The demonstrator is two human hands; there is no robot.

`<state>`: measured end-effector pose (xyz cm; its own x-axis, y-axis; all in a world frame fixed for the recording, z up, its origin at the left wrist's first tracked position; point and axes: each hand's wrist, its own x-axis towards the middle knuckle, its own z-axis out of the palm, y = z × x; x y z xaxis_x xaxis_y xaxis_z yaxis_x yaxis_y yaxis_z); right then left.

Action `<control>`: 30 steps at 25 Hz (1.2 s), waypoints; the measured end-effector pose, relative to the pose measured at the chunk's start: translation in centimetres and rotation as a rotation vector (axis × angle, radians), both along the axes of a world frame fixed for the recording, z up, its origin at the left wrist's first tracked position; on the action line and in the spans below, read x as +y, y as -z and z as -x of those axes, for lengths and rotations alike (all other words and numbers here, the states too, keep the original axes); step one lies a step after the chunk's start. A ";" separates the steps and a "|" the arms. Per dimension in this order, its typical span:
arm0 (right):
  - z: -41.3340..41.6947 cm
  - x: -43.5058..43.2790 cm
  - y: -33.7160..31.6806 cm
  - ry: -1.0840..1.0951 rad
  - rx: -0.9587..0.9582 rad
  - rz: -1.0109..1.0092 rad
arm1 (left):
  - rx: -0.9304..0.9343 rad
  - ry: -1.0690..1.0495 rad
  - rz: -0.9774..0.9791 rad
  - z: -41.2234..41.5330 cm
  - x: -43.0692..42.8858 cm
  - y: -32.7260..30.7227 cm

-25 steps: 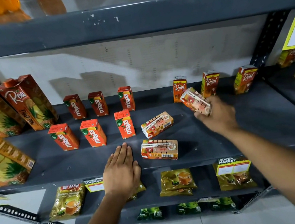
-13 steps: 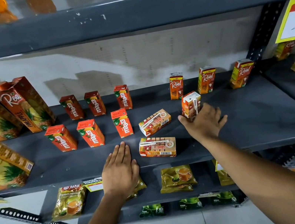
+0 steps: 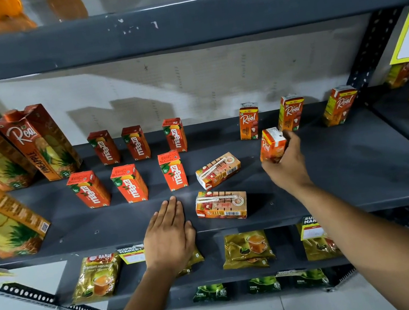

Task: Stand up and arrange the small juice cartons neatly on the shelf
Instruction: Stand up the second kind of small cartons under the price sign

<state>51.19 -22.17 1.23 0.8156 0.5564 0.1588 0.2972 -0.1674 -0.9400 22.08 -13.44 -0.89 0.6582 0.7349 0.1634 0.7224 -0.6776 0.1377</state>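
Right hand (image 3: 288,168) wrapped around a small Real carton (image 3: 272,145), fingers (image 3: 290,140) curled behind it and thumb on the near side. Carton upright, its base at or just above the shelf (image 3: 349,171); cannot tell if it is fully set down. It sits in front of the back row of three standing Real cartons (image 3: 249,123), between the first and second of them, slightly forward.

Left hand (image 3: 170,237) flat on the front edge of the shelf, fingers together and straight, holding nothing, apparently bracing.

Two small cartons lie flat on their sides. The rear fallen carton (image 3: 218,170) lies just left of the right hand, long axis running left to right and angled a little toward the back at its right end. The front fallen carton (image 3: 221,204) lies near the shelf lip, long axis roughly parallel to the edge, straw side up. Its left end is just beside the left hand's fingertips; its right end faces the right forearm.

Judgement: the front one is nearer the left hand, the rear one nearer the right. Either needs tipping up about a short end, then sliding right to join the held one. Six Maaza cartons (image 3: 131,183) stand in two rows to the left, already tidy.
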 end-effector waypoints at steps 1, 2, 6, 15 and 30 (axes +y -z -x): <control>-0.1 0.0 0.2 0.011 -0.041 0.039 | 0.001 -0.002 0.001 0.0 0.0 0.0; -0.2 0.1 0.3 0.029 -0.074 0.069 | 0.005 -0.002 0.002 0.0 0.0 0.0; -2.2 0.1 0.1 -0.136 -0.001 0.199 | 0.017 0.000 0.003 0.1 0.0 0.2; -2.8 -2.7 -3.0 -0.200 -0.206 0.368 | 0.030 -0.005 0.000 0.1 0.2 0.4; 10.5 1.3 -2.5 -0.512 -0.842 0.683 | 0.017 0.009 0.000 0.0 0.0 0.0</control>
